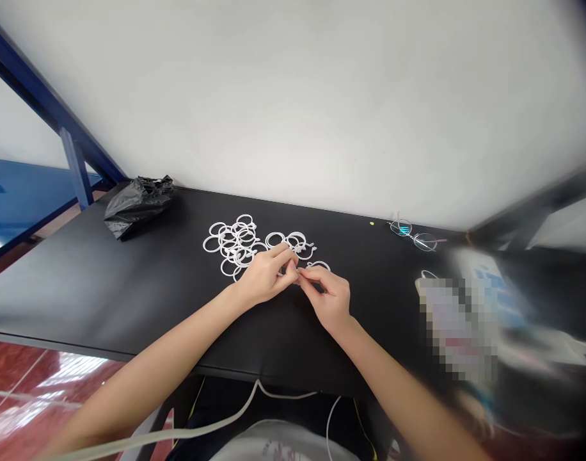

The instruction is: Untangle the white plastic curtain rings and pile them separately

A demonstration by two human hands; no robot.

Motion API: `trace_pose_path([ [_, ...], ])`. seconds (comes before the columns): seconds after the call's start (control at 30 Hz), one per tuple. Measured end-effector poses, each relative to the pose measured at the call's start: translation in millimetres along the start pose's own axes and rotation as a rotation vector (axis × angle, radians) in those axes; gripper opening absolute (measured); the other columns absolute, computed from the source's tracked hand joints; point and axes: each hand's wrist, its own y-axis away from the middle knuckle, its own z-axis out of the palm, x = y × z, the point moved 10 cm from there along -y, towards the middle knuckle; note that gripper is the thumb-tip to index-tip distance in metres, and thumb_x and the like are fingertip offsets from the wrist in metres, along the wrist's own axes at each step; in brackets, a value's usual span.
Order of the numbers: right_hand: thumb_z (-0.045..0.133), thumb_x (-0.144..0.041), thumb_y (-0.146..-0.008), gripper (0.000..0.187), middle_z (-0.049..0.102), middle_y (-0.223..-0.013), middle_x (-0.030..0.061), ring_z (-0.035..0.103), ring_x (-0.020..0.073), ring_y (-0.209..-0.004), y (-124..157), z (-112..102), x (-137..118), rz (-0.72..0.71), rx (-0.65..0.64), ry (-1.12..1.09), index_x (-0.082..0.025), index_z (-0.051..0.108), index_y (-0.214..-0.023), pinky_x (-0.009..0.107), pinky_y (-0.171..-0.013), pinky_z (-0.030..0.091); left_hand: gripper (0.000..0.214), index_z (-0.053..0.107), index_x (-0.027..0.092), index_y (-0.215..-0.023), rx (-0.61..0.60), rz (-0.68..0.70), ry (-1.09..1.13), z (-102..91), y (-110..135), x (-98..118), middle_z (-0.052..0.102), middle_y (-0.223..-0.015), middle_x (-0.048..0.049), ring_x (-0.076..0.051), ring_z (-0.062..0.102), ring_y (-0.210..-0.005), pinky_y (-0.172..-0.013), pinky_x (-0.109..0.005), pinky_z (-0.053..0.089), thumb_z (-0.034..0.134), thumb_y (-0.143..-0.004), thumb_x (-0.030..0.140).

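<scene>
Broadly, a black tabletop (130,294) stands against a white wall, with a crumpled black bag (137,203) at its far left and eyeglasses (412,234) at the far right. Mid-table lies a heap of white plastic rings (240,243). Just in front of it, the left hand (264,275) and right hand (329,294) meet, each grip pinched together on one small white ring (297,274) between their fingertips.
</scene>
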Motion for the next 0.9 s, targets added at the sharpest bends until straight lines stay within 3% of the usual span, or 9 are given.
trace_pose_path([
  [0.13,0.068,-0.021,-0.084,0.02,0.076,-0.09,0.0033,0.072,0.0176,-0.07,-5,-4,3,0.046,-0.006,-0.013,-0.024,0.068,-0.104,0.034,-0.07,0.062,0.019,0.057,0.017,-0.087,-0.071,-0.006,-0.081,0.4,-4,-4,0.058,-0.081,-0.0036,-0.011,0.051,-0.062,-0.055,-0.022,0.041,0.046,-0.095,0.029],
  [0.23,0.069,-0.024,-0.084,0.024,0.075,-0.094,0.0048,0.072,0.0175,-0.07,-10,-16,12,0.117,0.039,0.02,-0.023,0.066,-0.107,0.034,-0.069,0.062,0.021,0.06,0.017,-0.088,-0.035,0.01,-0.219,-15.9,-10,-19,0.062,-0.081,-0.0049,-0.015,0.055,-0.071,-0.065,-0.026,0.044,0.052,-0.095,0.036],
  [0.33,0.064,-0.026,-0.086,0.011,0.072,-0.089,0.0045,0.069,0.0173,-0.07,-15,-29,26,0.193,0.065,0.123,-0.022,0.067,-0.096,0.033,-0.068,0.059,0.023,0.063,0.018,-0.085,-0.024,0.006,-0.348,-36.3,-12,-47,0.065,-0.08,-0.0048,-0.019,0.055,-0.077,-0.075,-0.032,0.043,0.058,-0.092,0.039],
  [0.4,0.064,-0.026,-0.084,0.009,0.07,-0.088,0.005,0.067,0.0186,-0.073,-17,-33,35,0.218,0.042,0.242,-0.021,0.068,-0.09,0.036,-0.072,0.058,0.024,0.065,0.018,-0.086,0.041,-0.095,-0.42,-57.3,-9,-75,0.066,-0.08,-0.005,-0.02,0.054,-0.078,-0.075,-0.034,0.042,0.061,-0.089,0.041],
  [0.5,0.067,-0.027,-0.08,0.015,0.067,-0.101,0.007,0.064,0.0239,-0.087,-15,-32,51,0.307,-0.05,0.431,-0.021,0.068,-0.093,0.041,-0.079,0.054,0.025,0.066,0.018,-0.085,0.035,-0.244,-0.463,-71.0,-1,-108,0.068,-0.083,-0.005,-0.021,0.054,-0.08,-0.077,-0.034,0.042,0.062,-0.088,0.042],
  [0.6,0.067,-0.03,-0.08,0.019,0.065,-0.105,0.0071,0.062,0.0264,-0.092,-11,-27,63,0.388,-0.137,0.519,-0.021,0.067,-0.097,0.043,-0.081,0.052,0.025,0.067,0.018,-0.084,-0.032,-0.319,-0.47,-65.2,6,-123,0.068,-0.084,-0.0054,-0.022,0.055,-0.082,-0.079,-0.034,0.041,0.062,-0.087,0.043],
  [0.73,0.063,-0.028,-0.082,0.014,0.067,-0.099,0.0053,0.061,0.0231,-0.084,-10,-21,66,0.407,-0.188,0.493,-0.022,0.066,-0.094,0.038,-0.075,0.051,0.026,0.068,0.019,-0.081,-0.116,-0.353,-0.472,-52.5,10,-130,0.067,-0.083,-0.0056,-0.023,0.055,-0.082,-0.078,-0.035,0.042,0.063,-0.086,0.044],
  [0.9,0.058,-0.018,-0.079,0.016,0.07,-0.088,0.0032,0.059,0.0176,-0.068,-10,-19,69,0.38,-0.18,0.429,-0.022,0.066,-0.092,0.032,-0.064,0.049,0.027,0.067,0.018,-0.083,-0.087,-0.341,-0.479,-59.0,9,-127,0.065,-0.083,-0.0053,-0.022,0.054,-0.08,-0.077,-0.034,0.042,0.061,-0.087,0.044],
])
